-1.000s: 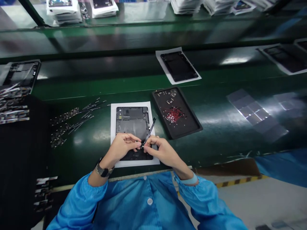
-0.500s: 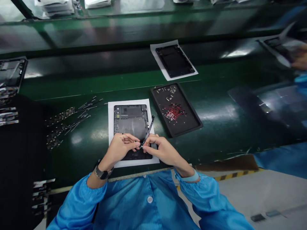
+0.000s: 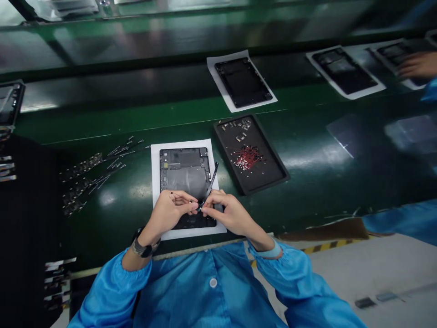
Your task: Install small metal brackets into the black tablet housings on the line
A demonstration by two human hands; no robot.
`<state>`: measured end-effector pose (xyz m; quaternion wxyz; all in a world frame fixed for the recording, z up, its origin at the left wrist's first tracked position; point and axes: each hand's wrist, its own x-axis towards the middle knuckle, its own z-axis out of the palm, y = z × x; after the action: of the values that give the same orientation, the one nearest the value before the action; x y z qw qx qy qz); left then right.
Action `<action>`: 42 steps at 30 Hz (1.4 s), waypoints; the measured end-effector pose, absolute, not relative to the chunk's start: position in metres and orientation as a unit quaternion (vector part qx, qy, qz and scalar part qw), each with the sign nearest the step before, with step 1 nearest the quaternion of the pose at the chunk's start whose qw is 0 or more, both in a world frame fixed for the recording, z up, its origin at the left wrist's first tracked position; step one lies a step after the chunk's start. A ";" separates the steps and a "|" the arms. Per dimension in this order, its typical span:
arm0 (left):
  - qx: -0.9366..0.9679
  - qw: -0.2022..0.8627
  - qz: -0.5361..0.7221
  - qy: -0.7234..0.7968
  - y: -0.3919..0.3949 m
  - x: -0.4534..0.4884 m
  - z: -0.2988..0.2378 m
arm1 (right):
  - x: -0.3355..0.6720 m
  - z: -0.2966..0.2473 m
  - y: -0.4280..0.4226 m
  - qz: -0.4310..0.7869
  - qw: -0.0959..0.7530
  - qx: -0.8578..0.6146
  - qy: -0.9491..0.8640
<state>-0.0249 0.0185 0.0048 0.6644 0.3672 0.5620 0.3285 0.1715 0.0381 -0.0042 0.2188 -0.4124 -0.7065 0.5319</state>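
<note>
Both hands meet over the lower part of a black tablet housing (image 3: 187,175) lying on a white sheet (image 3: 155,159). Between their fingertips is a small circuit board (image 3: 199,207) with a dark flex cable (image 3: 213,177) slanting up and to the right. My left hand (image 3: 172,210) pinches the board from the left, thumb against fingers. From the other side, my right hand (image 3: 228,212) is closed in a pinch on the board near the cable's base. The fingers hide much of the board, so its fine detail cannot be made out.
Right of the housing, a black tray (image 3: 273,159) holds red-and-black wired parts and small metal pieces. Circuit boards with flex cables (image 3: 82,177) lie at left. Further tablet housings (image 3: 244,82) rest on sheets behind. A co-worker's hand (image 3: 418,66) is at far right.
My hands keep nearly the same pinch on the board. At far right the co-worker's hand has shifted, and a housing on a white sheet now lies flat at the back right. The view has turned slightly.
</note>
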 end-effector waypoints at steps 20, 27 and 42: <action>0.412 0.639 0.295 0.578 0.017 -0.026 0.007 | 0.173 -0.010 0.036 0.535 0.245 -0.415 -0.694; 0.619 0.391 0.231 0.641 0.015 -0.054 0.029 | 0.190 0.005 0.036 0.598 0.348 -0.401 -0.601; 0.736 0.225 0.082 0.634 0.165 -0.065 0.009 | 0.193 -0.074 0.043 0.790 0.354 -0.050 -0.498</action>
<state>-0.0647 0.1653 0.0090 0.2247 0.7356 0.6338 0.0820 0.1934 0.0432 -0.0736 0.3536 -0.0497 -0.4979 0.7903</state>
